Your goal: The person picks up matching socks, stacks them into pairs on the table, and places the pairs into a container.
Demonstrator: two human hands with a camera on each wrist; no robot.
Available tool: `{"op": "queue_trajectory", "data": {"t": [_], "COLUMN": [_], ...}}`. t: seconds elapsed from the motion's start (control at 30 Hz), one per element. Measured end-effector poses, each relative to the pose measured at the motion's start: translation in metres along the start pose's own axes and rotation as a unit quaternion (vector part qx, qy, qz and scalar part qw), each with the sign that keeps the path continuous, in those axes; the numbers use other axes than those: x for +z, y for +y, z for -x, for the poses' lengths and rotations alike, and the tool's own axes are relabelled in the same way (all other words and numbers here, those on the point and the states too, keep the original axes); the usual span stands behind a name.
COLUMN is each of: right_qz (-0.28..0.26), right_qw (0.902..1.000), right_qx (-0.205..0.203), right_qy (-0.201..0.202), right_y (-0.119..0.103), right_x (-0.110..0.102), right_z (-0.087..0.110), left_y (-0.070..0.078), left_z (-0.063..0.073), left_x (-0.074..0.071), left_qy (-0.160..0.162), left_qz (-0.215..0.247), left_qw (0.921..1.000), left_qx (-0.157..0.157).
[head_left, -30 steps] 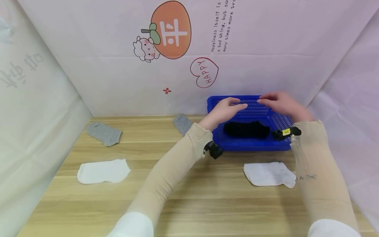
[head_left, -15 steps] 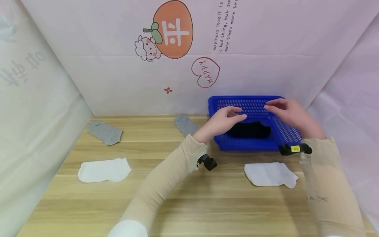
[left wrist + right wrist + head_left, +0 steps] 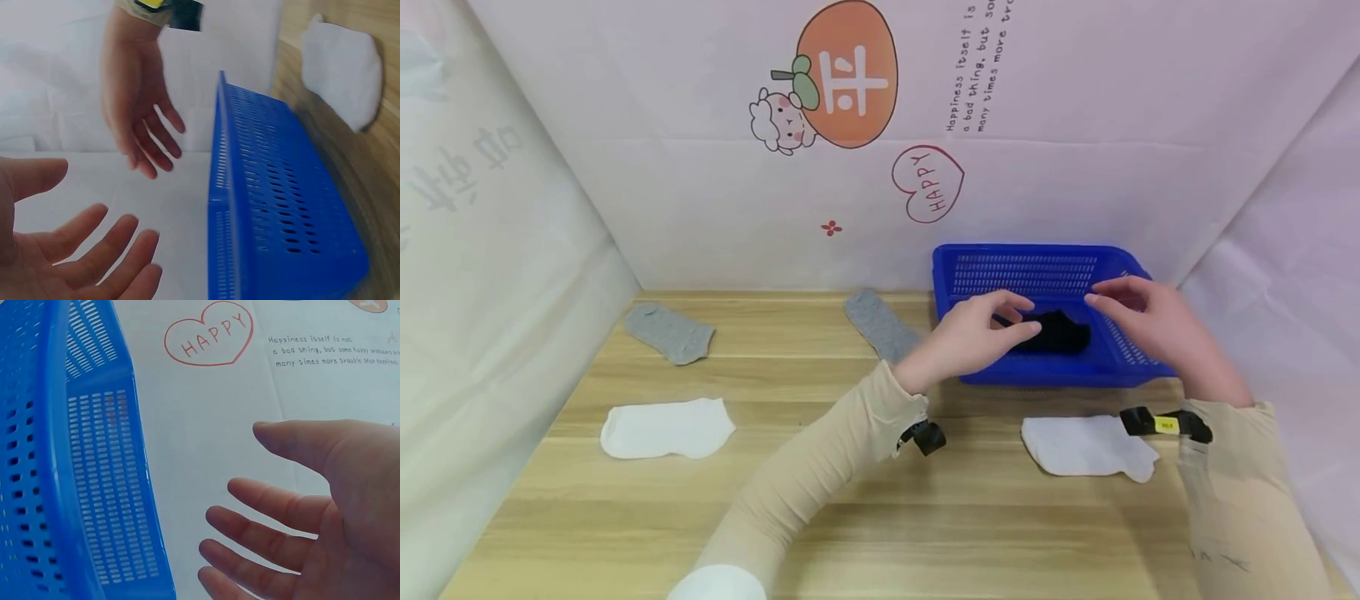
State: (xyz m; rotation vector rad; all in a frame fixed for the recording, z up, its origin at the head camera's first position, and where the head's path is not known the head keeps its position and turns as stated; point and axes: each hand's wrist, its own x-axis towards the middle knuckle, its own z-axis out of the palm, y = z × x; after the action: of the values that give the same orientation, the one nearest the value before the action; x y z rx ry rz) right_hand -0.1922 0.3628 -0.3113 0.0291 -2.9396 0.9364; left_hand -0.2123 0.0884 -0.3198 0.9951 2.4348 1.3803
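In the head view a blue basket (image 3: 1045, 379) stands against the back wall, with a black sock (image 3: 1062, 333) lying inside it. My left hand (image 3: 973, 333) hovers above the basket's left side, fingers relaxed and thumb apart, and hides part of the sock. Over the basket's right side is my right hand (image 3: 1157, 321), also loosely bent. Both wrist views show spread fingers with nothing between them; the left wrist view has the basket's wall (image 3: 281, 200) beside the hands. Nearest below the right wrist, a white sock (image 3: 1086, 447) lies flat in front of the basket.
Left of the basket a grey sock (image 3: 880, 325) lies partly behind my left forearm. Another grey sock (image 3: 670, 333) and a white sock (image 3: 667, 428) lie flat on the left of the wooden table (image 3: 775, 325). White printed cloth (image 3: 737, 208) encloses the back and sides.
Both hands have drawn back toward me from over the far part of the basket, the right one also shifting rightward. The black sock stays in the basket. The head view has turned slightly left.
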Motion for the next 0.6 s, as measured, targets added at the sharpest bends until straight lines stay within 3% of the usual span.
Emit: {"op": "queue_trajectory", "data": {"t": [0.2,0.6], "right_qz": [0.011,0.038], "right_qw": [0.9998,0.9989], "right_qx": [-0.015,-0.022], "right_qy": [0.01,-0.014], "right_y": [0.005,0.021], "right_x": [0.0,-0.004], "right_z": [0.018,0.037], "left_y": [-0.005,-0.01], "left_z": [0.005,0.013], "left_x": [0.014,0.034], "left_qy": [-0.052,-0.115], "left_qz": [-0.045,-0.089], "left_qw": [0.9973,0.9892], "left_qx": [0.026,0.016]}}
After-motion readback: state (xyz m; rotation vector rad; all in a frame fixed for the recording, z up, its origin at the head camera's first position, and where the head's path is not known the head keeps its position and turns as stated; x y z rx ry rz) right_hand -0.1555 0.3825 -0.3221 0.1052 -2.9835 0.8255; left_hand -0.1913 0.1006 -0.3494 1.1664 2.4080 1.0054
